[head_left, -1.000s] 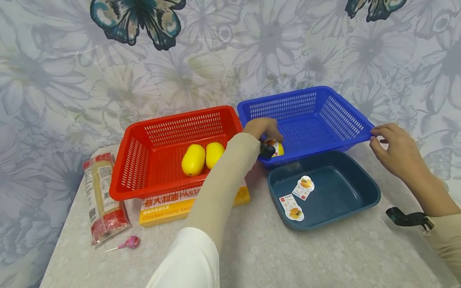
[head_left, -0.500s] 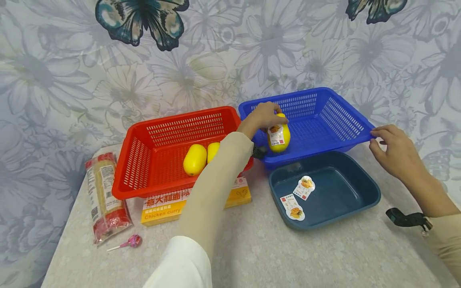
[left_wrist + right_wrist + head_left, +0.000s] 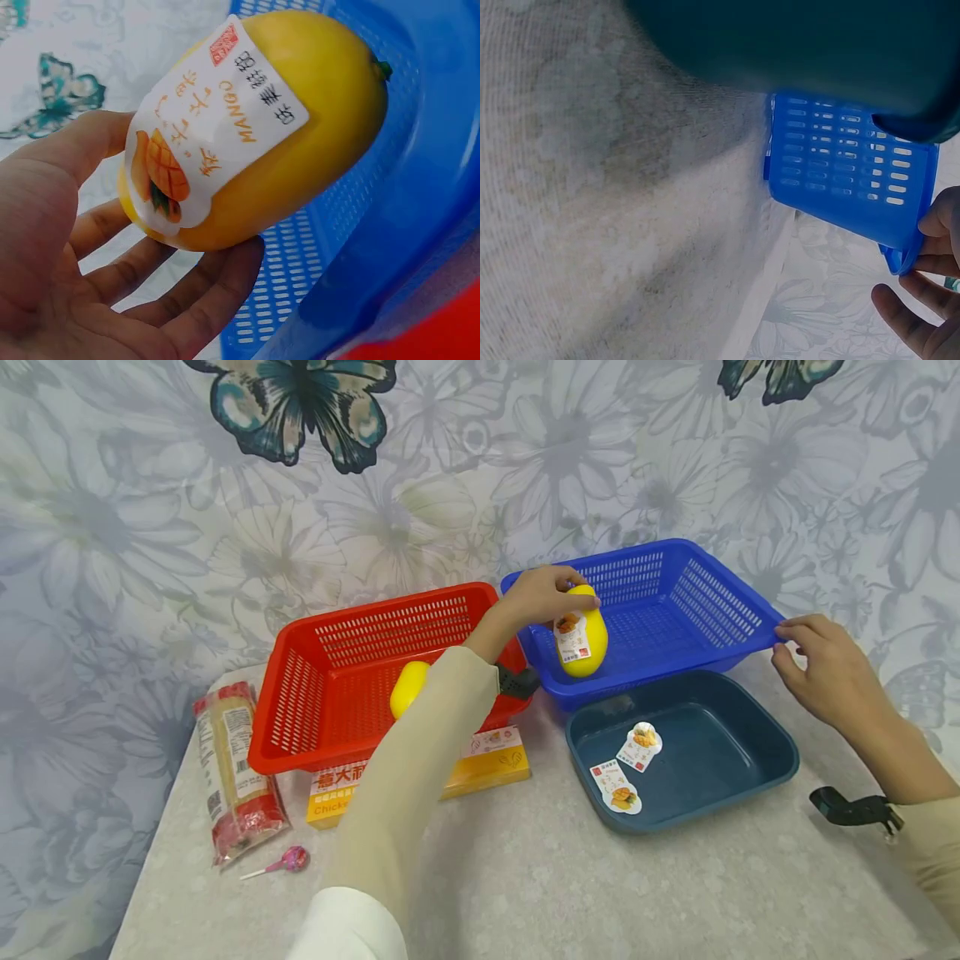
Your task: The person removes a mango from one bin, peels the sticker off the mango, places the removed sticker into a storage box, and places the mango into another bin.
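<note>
My left hand (image 3: 543,596) grips a yellow mango (image 3: 588,643) by its upper end, raised at the left end of the blue plastic basket (image 3: 652,631). In the left wrist view a white label printed MANGO covers one side of the mango (image 3: 322,142), and thumb and fingers lie around one end. The right hand (image 3: 836,681) pinches the blue basket's right corner rim between thumb and fingers, as the right wrist view also shows. Another mango (image 3: 407,689) lies in the red basket (image 3: 300,635), partly behind my left forearm.
A dark teal tray (image 3: 712,802) stands in front of the blue basket, with two mango labels (image 3: 640,746) in it. A yellow pasta box (image 3: 491,768) lies before the red basket. At left are a noodle-like packet (image 3: 238,768) and a lollipop (image 3: 294,859).
My left hand has lifted the mango from low in the blue basket's left end and turned it, bringing its label into sight. The right hand has stayed on the basket's rim.
</note>
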Demonstrator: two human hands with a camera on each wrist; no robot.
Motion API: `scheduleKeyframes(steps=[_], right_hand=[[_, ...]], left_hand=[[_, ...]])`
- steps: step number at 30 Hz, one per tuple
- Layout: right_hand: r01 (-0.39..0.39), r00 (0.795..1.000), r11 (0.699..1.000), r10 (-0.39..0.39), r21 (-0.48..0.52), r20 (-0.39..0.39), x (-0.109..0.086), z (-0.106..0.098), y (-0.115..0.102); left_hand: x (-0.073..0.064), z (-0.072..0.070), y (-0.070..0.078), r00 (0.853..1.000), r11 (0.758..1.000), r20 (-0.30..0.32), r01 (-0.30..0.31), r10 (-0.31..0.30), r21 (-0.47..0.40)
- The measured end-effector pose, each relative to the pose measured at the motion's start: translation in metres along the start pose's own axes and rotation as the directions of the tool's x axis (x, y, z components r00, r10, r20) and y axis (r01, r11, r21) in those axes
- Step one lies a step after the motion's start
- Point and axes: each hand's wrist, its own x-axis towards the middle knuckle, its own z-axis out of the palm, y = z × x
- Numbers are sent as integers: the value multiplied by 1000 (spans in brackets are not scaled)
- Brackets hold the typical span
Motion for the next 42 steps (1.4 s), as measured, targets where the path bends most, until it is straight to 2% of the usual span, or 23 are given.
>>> scheduleKeyframes(steps=[7, 10, 13, 18, 24, 31, 42], right_hand=[[9, 1000, 1000, -9, -10, 23, 1, -2, -4], [-3, 1000, 1000, 3, -24, 24, 0, -3, -5], [-7, 1000, 1000, 8, -30, 21, -1, -1, -5], [-34, 999, 999, 35, -41, 41, -4, 0, -5], [-107, 989, 993, 112, -54, 98, 0, -4, -4], [-110, 991, 993, 112, -32, 79, -1, -3, -3], [-126, 990, 992, 126, -7, 69, -1, -1, -4]], left_hand=[[-32, -10, -3, 996, 1000, -84, -18, 16, -24], [-45, -16, -3, 989, 998, -147, -40, 33, -47], [-57, -20, -4, 984, 996, -173, -62, 51, -57], [-77, -20, -8, 985, 998, -163, -63, 60, -18], [-102, -19, -13, 983, 999, -177, -41, 45, 23], [-133, -15, -21, 984, 1000, -176, 18, -17, 6], [-169, -4, -36, 984, 1000, -179, 17, -17, -1]])
